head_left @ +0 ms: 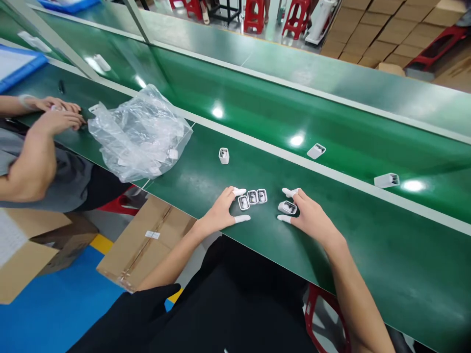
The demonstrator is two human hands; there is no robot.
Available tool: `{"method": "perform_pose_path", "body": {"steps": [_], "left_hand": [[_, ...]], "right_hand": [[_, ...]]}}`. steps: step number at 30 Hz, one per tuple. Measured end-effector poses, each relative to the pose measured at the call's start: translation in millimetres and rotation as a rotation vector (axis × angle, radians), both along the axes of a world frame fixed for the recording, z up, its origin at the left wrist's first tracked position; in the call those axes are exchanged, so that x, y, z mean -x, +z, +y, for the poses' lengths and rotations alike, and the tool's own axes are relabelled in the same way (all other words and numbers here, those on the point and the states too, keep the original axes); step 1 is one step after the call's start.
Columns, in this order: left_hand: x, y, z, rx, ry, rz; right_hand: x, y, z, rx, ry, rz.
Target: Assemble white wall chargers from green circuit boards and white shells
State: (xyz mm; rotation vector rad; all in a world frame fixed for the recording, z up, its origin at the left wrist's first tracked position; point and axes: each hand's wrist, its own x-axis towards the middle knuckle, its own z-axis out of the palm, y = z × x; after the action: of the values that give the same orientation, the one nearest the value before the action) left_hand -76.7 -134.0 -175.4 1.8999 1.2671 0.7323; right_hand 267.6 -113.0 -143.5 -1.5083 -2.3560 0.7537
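My left hand (223, 210) rests at the table's near edge, thumb and forefinger spread and tipped with white finger cots. Between those tips stands a small white open-topped plastic housing (243, 202) with dark and metal parts inside. Two more such housings, a middle one (252, 197) and a right one (261, 196), stand beside it in a row. My right hand (307, 212), also in white finger cots, has its fingers apart around a tilted white housing (287, 207); a gap shows on the forefinger side. Farther back, another housing (224, 156) stands alone.
Two white housings, one (316, 151) and another (386, 180), lie on the green belt (257, 127) beyond a pale rail. At left are a clear plastic bag (142, 135) of parts and a co-worker's hands (61, 115). A cardboard box (147, 240) stands below the table edge.
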Motion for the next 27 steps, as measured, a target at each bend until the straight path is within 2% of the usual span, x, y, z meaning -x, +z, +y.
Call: {"method": "perform_pose_path", "body": {"steps": [2, 4, 8, 12, 16, 20, 24, 27], "left_hand": [[0, -9.1, 5, -0.042, -0.019, 0.015], [-1, -13.8, 15, -0.076, -0.045, -0.001], [-2, -15.8, 32, -0.08, -0.108, -0.052], [-2, -16.6, 39, -0.082, -0.155, -0.045], [-4, -21.2, 50, -0.129, -0.242, -0.02], [-11, -24.8, 61, -0.299, -0.313, 0.07], [-20, -25.3, 66, -0.586, -0.323, 0.192], [-26, -24.5, 67, -0.801, -0.29, 0.235]], "right_hand": [[-6, -7.4, 4, 0.118, -0.037, 0.064], [-6, -12.9, 6, 0.149, -0.087, 0.124], [9, -22.7, 6, 0.015, -0.197, 0.115], [19, -27.9, 8, -0.025, -0.096, 0.056], [17, -33.7, 16, -0.07, -0.004, 0.098], [20, -44.4, 24, -0.188, 0.1, 0.082], [24, -49.9, 22, -0.283, 0.103, 0.013], [23, -50.3, 19, -0.308, 0.101, 0.039]]}}
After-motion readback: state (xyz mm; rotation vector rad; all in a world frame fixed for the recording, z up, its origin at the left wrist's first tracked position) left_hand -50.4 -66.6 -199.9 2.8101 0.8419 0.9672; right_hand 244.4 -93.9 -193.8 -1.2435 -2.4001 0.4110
